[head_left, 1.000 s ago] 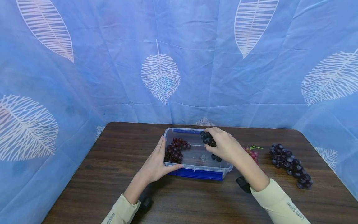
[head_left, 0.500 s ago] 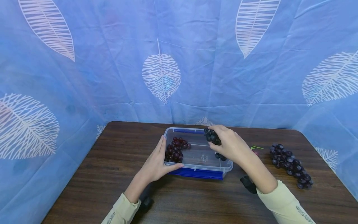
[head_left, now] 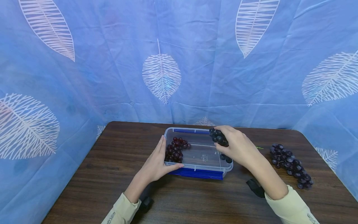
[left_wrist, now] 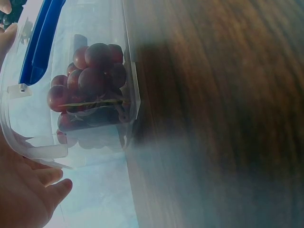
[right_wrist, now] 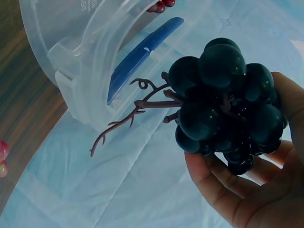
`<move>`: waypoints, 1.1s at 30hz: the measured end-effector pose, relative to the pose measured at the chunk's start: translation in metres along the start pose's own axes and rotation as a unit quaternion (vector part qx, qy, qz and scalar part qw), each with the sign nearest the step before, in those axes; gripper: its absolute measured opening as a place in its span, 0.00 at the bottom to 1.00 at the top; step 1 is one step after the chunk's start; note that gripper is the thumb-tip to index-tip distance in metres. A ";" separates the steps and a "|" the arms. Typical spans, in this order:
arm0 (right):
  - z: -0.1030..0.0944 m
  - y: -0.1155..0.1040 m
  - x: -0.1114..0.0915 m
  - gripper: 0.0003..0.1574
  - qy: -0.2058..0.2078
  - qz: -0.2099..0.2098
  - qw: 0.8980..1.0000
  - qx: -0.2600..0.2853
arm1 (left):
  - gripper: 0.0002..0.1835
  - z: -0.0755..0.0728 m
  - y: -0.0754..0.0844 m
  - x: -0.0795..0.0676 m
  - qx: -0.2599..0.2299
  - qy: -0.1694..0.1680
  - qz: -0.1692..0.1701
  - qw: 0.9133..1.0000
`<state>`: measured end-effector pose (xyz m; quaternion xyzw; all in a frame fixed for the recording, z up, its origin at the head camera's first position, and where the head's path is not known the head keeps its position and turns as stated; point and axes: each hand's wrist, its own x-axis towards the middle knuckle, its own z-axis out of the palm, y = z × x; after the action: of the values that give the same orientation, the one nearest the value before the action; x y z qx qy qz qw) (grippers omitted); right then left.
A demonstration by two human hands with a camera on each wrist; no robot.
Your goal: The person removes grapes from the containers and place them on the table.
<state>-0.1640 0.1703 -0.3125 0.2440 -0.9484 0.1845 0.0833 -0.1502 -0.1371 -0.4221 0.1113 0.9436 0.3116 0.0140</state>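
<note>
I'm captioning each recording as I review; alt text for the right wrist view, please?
The right hand holds a bunch of dark grapes, its brown stem sticking out to the left. At upper left is a clear box with a blue clip; red grapes show at the top edge, pink grapes at the left edge.

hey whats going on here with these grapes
Someone is handling grapes at an open box. The left grip rests against its left end, thumb along the front rim. The right grip holds a dark bunch at the right end, seemingly raised above it. A red bunch lies inside, at the left. A purple bunch lies on the table, to the right of the box.
</note>
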 end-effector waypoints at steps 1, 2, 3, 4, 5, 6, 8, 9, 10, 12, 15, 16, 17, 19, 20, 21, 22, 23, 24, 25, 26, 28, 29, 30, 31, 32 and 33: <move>-0.001 0.001 -0.001 0.35 0.002 0.001 1.000 0.000 | 0.71 0.000 0.000 0.000 -0.001 0.000 0.000 1.000; -0.001 0.001 -0.002 0.35 0.004 0.001 1.000 -0.001 | 0.71 0.000 0.000 0.000 -0.001 -0.001 -0.001 1.000; -0.002 0.001 -0.004 0.35 0.005 0.002 1.000 -0.003 | 0.70 0.000 0.001 0.000 -0.001 -0.002 -0.002 1.000; -0.003 0.002 -0.005 0.35 0.006 0.004 1.000 -0.004 | 0.70 0.000 0.001 0.000 -0.002 -0.002 -0.002 1.000; -0.004 0.002 -0.006 0.35 0.008 0.005 1.000 -0.005 | 0.70 0.000 0.001 0.000 -0.003 -0.003 -0.003 1.000; -0.004 0.002 -0.007 0.35 0.010 0.007 1.000 -0.005 | 0.71 0.000 0.000 0.000 -0.003 -0.003 -0.003 1.000; -0.006 0.003 -0.010 0.36 0.014 0.008 1.000 -0.007 | 0.71 0.000 0.000 0.000 -0.003 -0.004 -0.003 1.000; -0.007 0.003 -0.011 0.36 0.016 0.008 1.000 -0.008 | 0.71 0.000 -0.001 0.001 -0.004 -0.003 -0.002 1.000; -0.008 0.003 -0.012 0.36 0.017 0.008 1.000 -0.008 | 0.71 0.001 -0.001 0.001 -0.004 -0.003 -0.003 1.000; -0.009 0.004 -0.015 0.36 0.019 0.008 1.000 -0.010 | 0.71 0.000 0.000 0.001 -0.005 -0.003 -0.003 1.000; -0.012 0.005 -0.020 0.36 0.021 0.007 1.000 -0.014 | 0.71 0.001 0.000 0.001 -0.003 -0.002 -0.004 1.000; -0.012 0.006 -0.021 0.36 0.022 0.005 1.000 -0.015 | 0.71 0.001 0.000 0.001 -0.003 -0.002 -0.004 1.000; -0.013 0.007 -0.023 0.35 0.023 0.004 1.000 -0.017 | 0.71 0.001 0.000 0.001 -0.002 -0.002 -0.005 1.000; -0.014 0.008 -0.027 0.35 0.027 0.001 0.999 -0.019 | 0.71 0.001 0.000 0.001 -0.001 -0.001 -0.005 1.000; -0.014 0.009 -0.029 0.35 0.030 0.000 0.999 -0.021 | 0.71 0.001 0.000 0.001 -0.001 -0.001 -0.006 1.000; -0.015 0.010 -0.031 0.35 0.032 0.000 0.999 -0.022 | 0.71 0.001 0.000 0.001 -0.001 -0.001 -0.006 1.000; -0.015 0.010 -0.033 0.35 0.033 0.000 0.999 -0.024 | 0.70 0.001 0.000 0.001 -0.001 -0.002 -0.007 1.000; -0.016 0.011 -0.035 0.35 0.036 0.000 0.999 -0.025 | 0.70 0.001 0.000 0.001 -0.002 -0.002 -0.007 1.000; -0.016 0.012 -0.037 0.35 0.037 0.000 0.999 -0.026 | 0.70 0.001 0.000 0.001 -0.003 -0.002 -0.008 1.000; -0.017 0.012 -0.038 0.35 0.039 0.001 0.999 -0.027 | 0.70 0.001 0.000 0.001 -0.002 -0.002 -0.008 1.000; -0.017 0.013 -0.040 0.35 0.041 0.001 0.999 -0.027 | 0.70 0.001 0.000 0.001 -0.001 -0.002 -0.009 1.000; -0.018 0.014 -0.043 0.36 0.043 0.004 0.999 -0.025 | 0.70 0.001 0.000 0.001 -0.001 -0.002 -0.009 1.000; -0.019 0.015 -0.045 0.36 0.045 0.005 0.999 -0.025 | 0.70 0.001 0.000 0.001 -0.001 -0.003 -0.009 1.000; -0.019 0.016 -0.047 0.36 0.046 0.006 0.999 -0.024 | 0.71 0.001 0.000 0.001 0.000 -0.003 -0.009 1.000; -0.019 0.017 -0.049 0.36 0.049 0.005 0.999 -0.023 | 0.70 0.001 0.000 0.001 0.000 -0.003 -0.008 1.000; -0.019 0.018 -0.050 0.36 0.050 0.005 0.998 -0.023 | 0.70 0.001 0.000 0.001 0.000 -0.003 -0.008 1.000; -0.019 0.019 -0.052 0.36 0.051 0.006 0.998 -0.025 | 0.70 0.001 0.000 0.001 0.000 -0.003 -0.008 1.000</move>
<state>-0.1272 0.2157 -0.3134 0.2266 -0.9485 0.1739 0.1368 -0.1508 -0.1365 -0.4228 0.1050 0.9442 0.3115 0.0193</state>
